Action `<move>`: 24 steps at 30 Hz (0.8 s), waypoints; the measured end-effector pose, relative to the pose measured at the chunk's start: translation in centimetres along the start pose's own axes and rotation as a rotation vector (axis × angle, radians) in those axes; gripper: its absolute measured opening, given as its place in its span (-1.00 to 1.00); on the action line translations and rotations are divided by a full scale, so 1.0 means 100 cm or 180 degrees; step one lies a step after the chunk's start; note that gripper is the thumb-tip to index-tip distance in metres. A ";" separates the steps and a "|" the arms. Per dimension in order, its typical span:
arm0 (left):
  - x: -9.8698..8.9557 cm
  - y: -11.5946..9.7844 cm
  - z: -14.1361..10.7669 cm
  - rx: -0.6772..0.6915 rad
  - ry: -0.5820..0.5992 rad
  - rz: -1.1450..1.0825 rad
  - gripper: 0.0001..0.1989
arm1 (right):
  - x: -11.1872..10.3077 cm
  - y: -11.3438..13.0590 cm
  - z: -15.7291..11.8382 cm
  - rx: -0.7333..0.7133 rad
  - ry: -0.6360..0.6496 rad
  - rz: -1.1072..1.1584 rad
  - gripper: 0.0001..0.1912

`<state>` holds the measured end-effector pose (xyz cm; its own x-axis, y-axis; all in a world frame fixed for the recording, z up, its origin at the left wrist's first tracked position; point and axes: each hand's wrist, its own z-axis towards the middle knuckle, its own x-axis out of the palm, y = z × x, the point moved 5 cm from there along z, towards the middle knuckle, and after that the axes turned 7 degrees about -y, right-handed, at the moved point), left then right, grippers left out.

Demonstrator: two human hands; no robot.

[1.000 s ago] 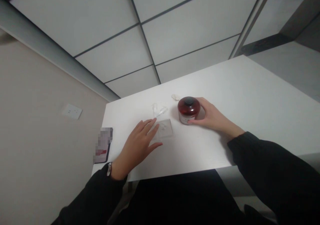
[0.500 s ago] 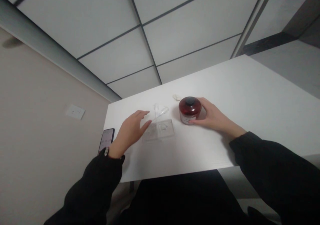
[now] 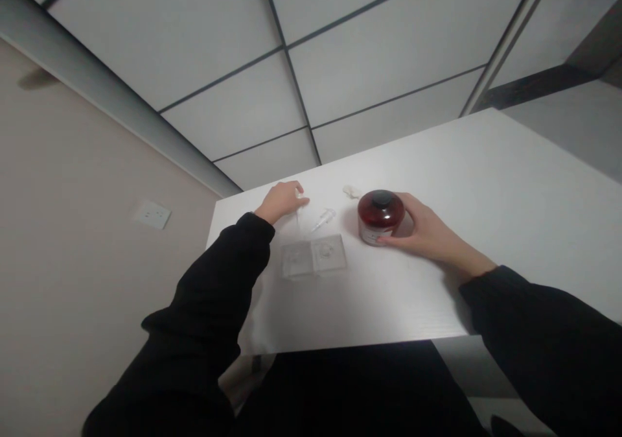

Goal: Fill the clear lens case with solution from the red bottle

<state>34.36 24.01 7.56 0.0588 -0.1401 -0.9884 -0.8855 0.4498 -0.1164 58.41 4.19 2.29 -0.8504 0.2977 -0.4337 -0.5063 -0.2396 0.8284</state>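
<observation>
Shifted farther across the counter [image 3: 418, 294], the left hand [image 3: 280, 201] lies loosely curled, pinching nothing, just beside a clear plastic piece [image 3: 323, 219]. Spread around a dark red jar [image 3: 381, 215], the right hand [image 3: 430, 237] cups it at the counter's right.

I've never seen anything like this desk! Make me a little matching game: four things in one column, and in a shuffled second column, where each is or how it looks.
Things:
1. right hand
2. left hand
3. dark red jar
4. clear square case

Descriptions:
A. Flat and see-through, lying on the white table
B. At the table's far edge, beyond the case
C. Wrapped around the jar's side
D. Topped with a black lid

Pairs: 1-C, 2-B, 3-D, 4-A
</observation>
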 end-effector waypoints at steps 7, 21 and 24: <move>-0.075 0.028 -0.102 0.0243 -0.1773 -0.1454 -0.66 | 0.001 -0.004 0.001 -0.0023 -0.0086 -0.0081 -0.18; -0.038 0.015 -0.198 0.0531 -0.2491 -0.1334 -0.74 | 0.000 -0.008 -0.002 0.0007 -0.0131 -0.0121 -0.15; -0.030 0.014 -0.195 0.0659 -0.2275 -0.1237 -0.71 | 0.000 -0.009 -0.003 0.0012 -0.0123 -0.0130 -0.12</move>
<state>23.90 7.83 12.23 0.6818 0.2426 -0.6901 -0.6434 0.6477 -0.4080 58.80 4.17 1.46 -0.8229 0.3426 -0.4533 -0.5399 -0.2230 0.8117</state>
